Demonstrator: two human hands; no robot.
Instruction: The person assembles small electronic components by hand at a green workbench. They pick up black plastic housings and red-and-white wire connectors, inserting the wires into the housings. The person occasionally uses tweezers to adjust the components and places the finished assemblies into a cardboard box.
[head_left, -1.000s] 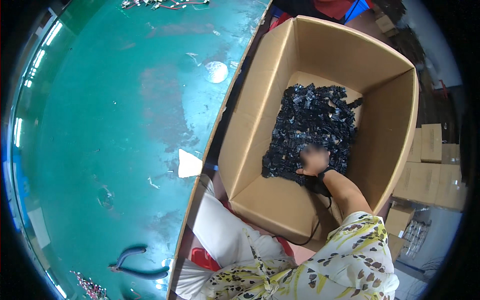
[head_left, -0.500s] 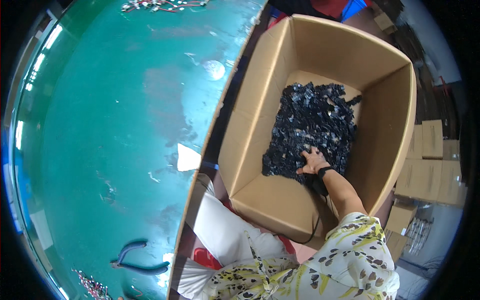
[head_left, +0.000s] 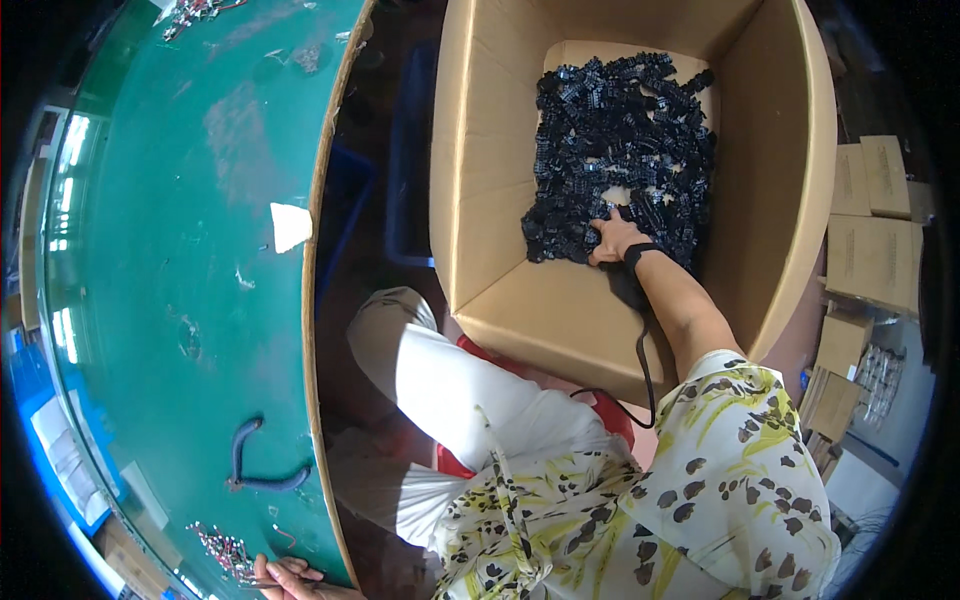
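Right hand (head_left: 612, 238): our fingers curl into the near edge of the heap of small black plastic parts (head_left: 625, 140) inside the open brown cardboard box (head_left: 500, 150) | grip: closing on parts, load unclear | advice: scoop shallow, lift clear of the wall | left hand (head_left: 290, 578): fingertips by small loose parts (head_left: 225, 550) on the green table (head_left: 170, 250), grip indiscernible.

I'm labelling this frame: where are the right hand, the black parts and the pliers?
right hand (head_left: 612, 240), head view, back of the hand
black parts (head_left: 620, 130), head view, middle of the heap
pliers (head_left: 262, 480), head view, handle
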